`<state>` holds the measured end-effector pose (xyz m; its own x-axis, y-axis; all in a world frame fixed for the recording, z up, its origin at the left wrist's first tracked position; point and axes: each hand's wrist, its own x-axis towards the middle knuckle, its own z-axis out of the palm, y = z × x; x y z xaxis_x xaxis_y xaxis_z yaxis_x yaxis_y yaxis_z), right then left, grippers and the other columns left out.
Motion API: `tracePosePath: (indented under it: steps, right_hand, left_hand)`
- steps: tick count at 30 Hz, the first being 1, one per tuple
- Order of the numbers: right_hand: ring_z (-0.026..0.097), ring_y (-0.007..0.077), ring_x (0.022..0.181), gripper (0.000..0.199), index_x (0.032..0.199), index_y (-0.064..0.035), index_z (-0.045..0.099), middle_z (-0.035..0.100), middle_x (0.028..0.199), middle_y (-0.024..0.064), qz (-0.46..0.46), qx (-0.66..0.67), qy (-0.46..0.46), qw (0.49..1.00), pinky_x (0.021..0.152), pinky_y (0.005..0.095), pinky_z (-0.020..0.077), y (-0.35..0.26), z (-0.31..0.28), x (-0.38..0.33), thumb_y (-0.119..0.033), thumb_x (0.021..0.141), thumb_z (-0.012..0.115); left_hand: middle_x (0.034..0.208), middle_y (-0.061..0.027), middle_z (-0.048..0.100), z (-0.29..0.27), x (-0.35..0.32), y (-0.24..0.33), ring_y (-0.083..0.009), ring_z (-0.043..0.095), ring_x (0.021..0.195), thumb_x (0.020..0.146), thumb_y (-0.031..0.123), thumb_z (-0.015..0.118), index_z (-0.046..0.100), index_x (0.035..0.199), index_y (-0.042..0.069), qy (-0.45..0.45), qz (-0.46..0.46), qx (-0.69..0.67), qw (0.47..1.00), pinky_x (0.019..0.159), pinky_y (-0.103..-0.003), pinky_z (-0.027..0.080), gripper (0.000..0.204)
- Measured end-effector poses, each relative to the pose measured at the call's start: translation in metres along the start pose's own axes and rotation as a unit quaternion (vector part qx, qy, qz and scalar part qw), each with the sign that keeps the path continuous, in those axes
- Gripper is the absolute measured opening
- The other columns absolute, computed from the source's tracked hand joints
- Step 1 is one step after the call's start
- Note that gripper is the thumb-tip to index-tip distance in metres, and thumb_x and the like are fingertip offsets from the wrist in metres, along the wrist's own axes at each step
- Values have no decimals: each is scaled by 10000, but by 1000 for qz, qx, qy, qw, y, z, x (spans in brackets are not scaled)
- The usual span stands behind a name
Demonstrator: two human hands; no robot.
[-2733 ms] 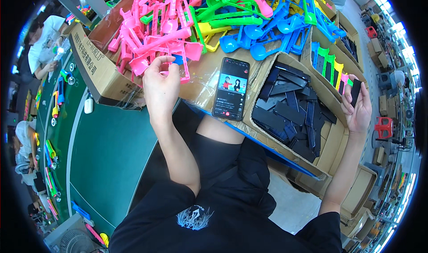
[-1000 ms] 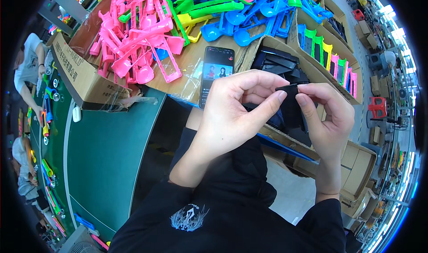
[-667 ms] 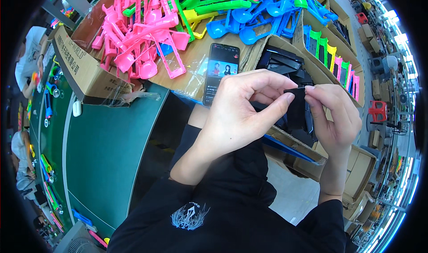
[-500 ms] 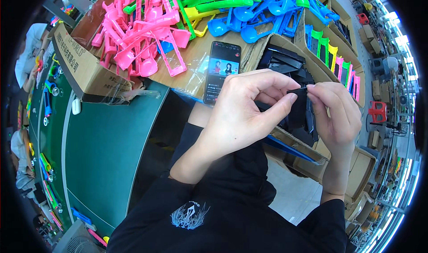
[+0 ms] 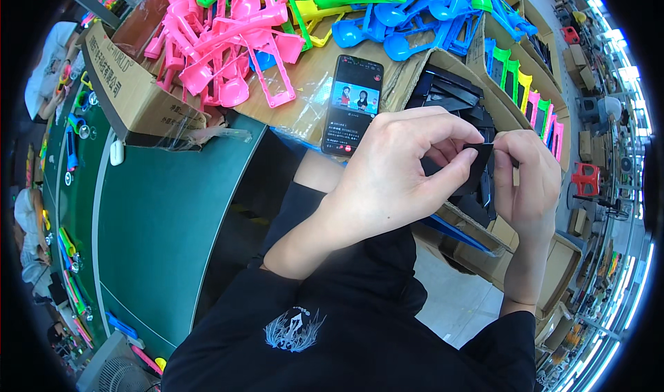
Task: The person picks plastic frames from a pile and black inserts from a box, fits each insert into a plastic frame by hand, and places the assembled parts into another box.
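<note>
My left hand [image 5: 404,174] pinches a thin, flat black piece [image 5: 477,174] between thumb and forefinger. At the piece's upper right corner, the closed fingertips of my right hand [image 5: 529,178] grip its edge. Both hands are raised over a cardboard box [image 5: 423,67] holding many similar flat black pieces [image 5: 446,91]. The held piece overlaps the pile behind it, so its lower outline is hard to make out.
A phone [image 5: 354,105] lies on cardboard beyond my left hand. Pink plastic frames [image 5: 235,46] and blue ones [image 5: 401,43] are heaped behind it. Colourful parts [image 5: 515,81] stand in a box at right. A green table [image 5: 166,212] is at left; a red stool [image 5: 586,178] stands far right.
Both hands have shifted slightly to the right in view. The black piece now shows more of its flat face between them. My right fingertips sit a little lower.
</note>
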<state>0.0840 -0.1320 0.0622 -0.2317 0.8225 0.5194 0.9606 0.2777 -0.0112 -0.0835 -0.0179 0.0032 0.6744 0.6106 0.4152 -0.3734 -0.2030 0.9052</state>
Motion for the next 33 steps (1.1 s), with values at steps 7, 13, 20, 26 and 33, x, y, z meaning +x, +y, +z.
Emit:
tracePosePath:
  steps: [7,13,20,26,33]
  right_hand:
    - [606,144,670,63,968,17,593,614,765,71,231,212,-112,943,619,263,461,-5,-18,3,-18,921,618]
    - [592,66,699,114,965,20,627,623,754,2,430,416,-140,789,635,215,452,-1,-24,7,-94,956,624]
    - [643,147,684,208,959,17,675,663,769,61,94,66,15,993,624,257,494,3,-11,-4,95,779,746]
    - [645,222,657,274,948,16,689,666,776,100,-66,-50,45,996,565,307,506,9,-7,-6,79,710,810]
    - [640,259,662,320,1013,32,684,649,773,104,-113,-124,40,985,582,338,527,2,-16,-11,68,724,816]
  left_hand:
    - [864,-89,691,-2,2,-4,-151,692,766,843,-23,698,715,1013,-13,-14,47,48,998,702,-266,557,170]
    - [869,-100,688,-1,2,-8,-155,675,737,840,-29,694,712,1007,-13,-12,68,45,997,674,-278,532,169]
    - [906,-75,707,0,3,-10,-111,681,779,874,-1,700,723,1041,-8,-14,20,1,1000,722,-251,546,169]
    - [931,-56,713,0,2,-11,-87,677,810,896,13,697,721,1057,-14,-24,-16,-35,999,746,-237,546,164]
    - [873,-49,703,9,0,-10,-77,671,777,894,29,705,713,1042,-14,-34,-33,-90,995,706,-218,542,155]
